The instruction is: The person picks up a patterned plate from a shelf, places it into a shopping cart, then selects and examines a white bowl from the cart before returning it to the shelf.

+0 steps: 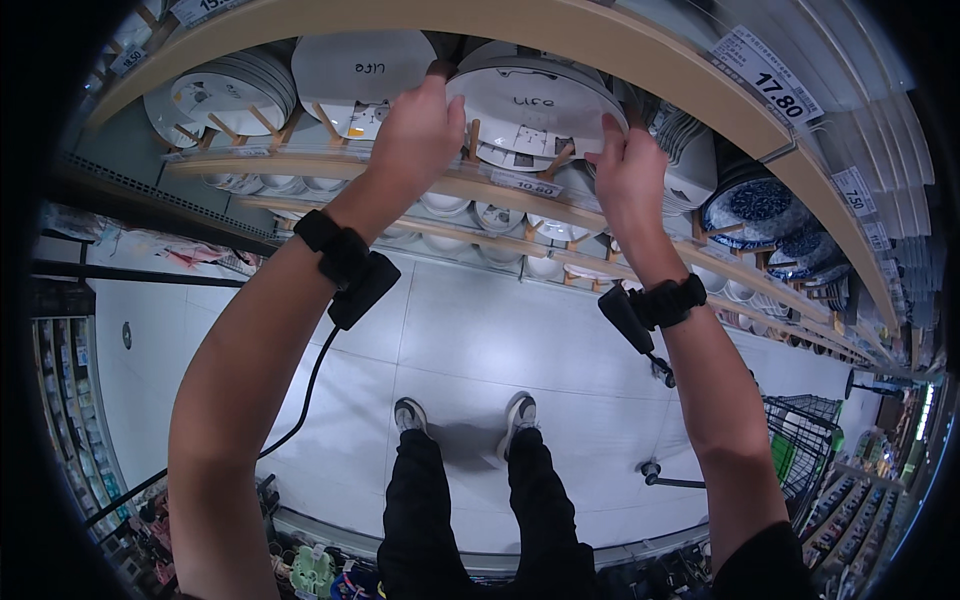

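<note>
A white oval plate with cat drawings (525,105) stands in a shelf rack between my two hands. My right hand (630,161) grips its right rim, thumb on the front face. At the plate's left edge is my left hand (424,127), its fingers reaching behind and partly hidden, so its hold cannot be told. Just left of that hand stands a white squarish plate with a cat drawing (360,75). Similar plates are behind the oval one. Wooden pegs (474,140) rise in front of the plates.
A wooden shelf edge (585,34) arches above the hands. Stacked round plates (232,97) stand left, blue patterned plates (750,206) right. Lower shelves hold bowls (499,217). A shopping cart (806,435) is at the lower right. A black cable (311,382) hangs from the left wrist device.
</note>
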Demonstrator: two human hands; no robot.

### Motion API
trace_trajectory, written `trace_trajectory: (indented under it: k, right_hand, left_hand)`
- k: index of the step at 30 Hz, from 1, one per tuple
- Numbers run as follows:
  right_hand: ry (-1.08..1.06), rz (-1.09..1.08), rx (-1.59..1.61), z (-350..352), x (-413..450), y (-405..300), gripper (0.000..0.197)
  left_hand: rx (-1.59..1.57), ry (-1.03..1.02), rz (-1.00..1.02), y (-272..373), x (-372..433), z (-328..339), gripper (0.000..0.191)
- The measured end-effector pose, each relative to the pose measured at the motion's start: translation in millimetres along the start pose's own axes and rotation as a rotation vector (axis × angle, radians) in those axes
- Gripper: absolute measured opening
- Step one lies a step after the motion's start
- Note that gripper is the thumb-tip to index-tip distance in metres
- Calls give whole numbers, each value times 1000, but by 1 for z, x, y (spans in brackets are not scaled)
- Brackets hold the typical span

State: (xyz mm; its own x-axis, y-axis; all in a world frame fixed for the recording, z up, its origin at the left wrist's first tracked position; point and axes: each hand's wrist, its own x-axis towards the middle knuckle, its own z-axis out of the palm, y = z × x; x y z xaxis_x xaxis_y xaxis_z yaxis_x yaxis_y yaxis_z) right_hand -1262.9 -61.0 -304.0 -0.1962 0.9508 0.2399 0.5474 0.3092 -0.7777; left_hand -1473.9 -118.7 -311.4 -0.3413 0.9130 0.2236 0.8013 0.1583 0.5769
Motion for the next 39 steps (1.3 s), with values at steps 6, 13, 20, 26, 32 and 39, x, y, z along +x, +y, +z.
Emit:
trace_trajectory:
  k: [6,13,20,26,32,39]
  right_hand:
    - [-30,-18,-70,16,6,11,26]
    - [-31,58,-27,20,7,13,26]
    - [-92,-60,-144,7,6,5,23]
    - [-119,-249,-310,-3,-1,2,22]
    - [-233,-234,-276,-18,-15,0,31]
    - [-181,-525,-299,-22,17,0,51]
  left_hand:
    - [-10,211,359,9,8,0,27]
    - [-44,177,459,12,23,12,32]
    - [21,73,418,13,21,3,35]
    - [182,1,319,14,19,4,30]
    - [192,24,393,19,22,22,30]
    - [244,35,439,17,31,35,31]
